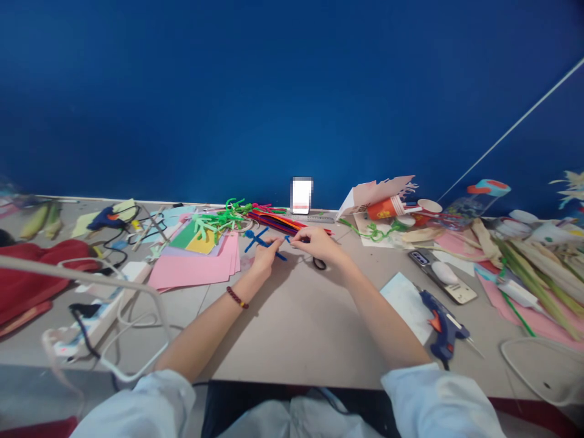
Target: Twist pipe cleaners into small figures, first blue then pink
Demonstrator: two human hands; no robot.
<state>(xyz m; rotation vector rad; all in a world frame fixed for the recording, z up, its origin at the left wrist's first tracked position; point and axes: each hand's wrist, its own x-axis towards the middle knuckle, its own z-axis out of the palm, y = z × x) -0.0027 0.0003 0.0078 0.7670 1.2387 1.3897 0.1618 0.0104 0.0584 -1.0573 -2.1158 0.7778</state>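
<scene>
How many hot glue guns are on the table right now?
2. A blue hot glue gun lies at the far left among black cables; a blue and orange hot glue gun lies right of the right forearm, beside a white sheet. Others could be hidden in the clutter.

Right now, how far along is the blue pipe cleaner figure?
Done: the blue pipe cleaner has a cross shape with a small loop at one end. In hand: the left hand holds it, and the right hand's fingers pinch a short blue end. Left: that end looks unfinished.
</scene>
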